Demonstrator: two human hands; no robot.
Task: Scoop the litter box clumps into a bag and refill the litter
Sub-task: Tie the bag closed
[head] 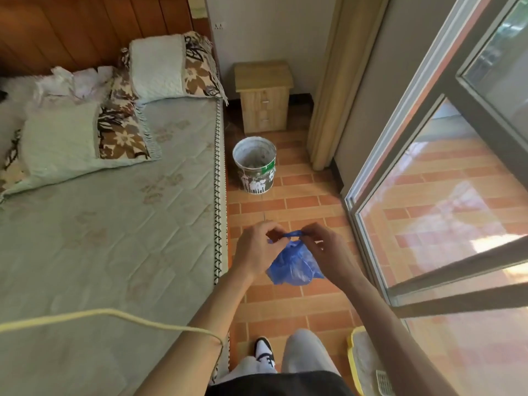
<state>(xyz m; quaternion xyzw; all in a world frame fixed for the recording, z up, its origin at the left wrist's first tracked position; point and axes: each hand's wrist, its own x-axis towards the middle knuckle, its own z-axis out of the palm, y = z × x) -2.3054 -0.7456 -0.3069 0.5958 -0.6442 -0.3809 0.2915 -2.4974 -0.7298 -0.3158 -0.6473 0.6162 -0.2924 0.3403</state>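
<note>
Showing only partly at the bottom right edge, the yellow-rimmed litter box [360, 364] is lying on the tiled floor [288, 310], cut off by the frame and crossed by the right forearm, so its contents are hard to make out. Above it, the left hand [254, 252] and the right hand [328, 254] are pinching the twisted top of a blue bag [294, 265], fingers closing tightly on the plastic; what is inside is hidden. Farther away, a paint-stained bucket [255, 165] is standing beside the bed [114, 224].
</note>
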